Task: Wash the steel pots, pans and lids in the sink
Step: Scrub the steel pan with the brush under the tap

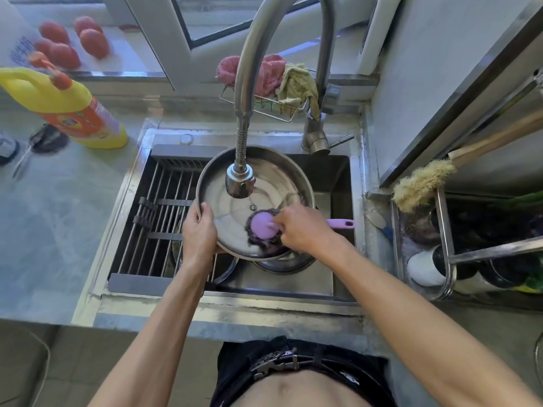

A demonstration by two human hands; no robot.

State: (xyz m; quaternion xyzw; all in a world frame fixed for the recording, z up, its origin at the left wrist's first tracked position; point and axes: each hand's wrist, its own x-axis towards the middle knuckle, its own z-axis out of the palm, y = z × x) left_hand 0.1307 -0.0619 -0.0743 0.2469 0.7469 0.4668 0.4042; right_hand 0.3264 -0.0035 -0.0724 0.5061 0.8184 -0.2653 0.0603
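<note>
The grey table (53, 230) carries the steel sink (340, 183), with a rack (158, 218) over its left part. Above the sink, under the faucet head (240, 183), a steel pan (235, 224) is held tilted. The left hand (199, 230) grips its left rim. The right hand (299, 227) holds a purple scrubber (263, 227), pressed on the pan's inside. A yellow bottle (67, 107) stands on the table at the left.

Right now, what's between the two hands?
In the head view, the steel pan's wet inside lies between the left hand and right hand.
</note>
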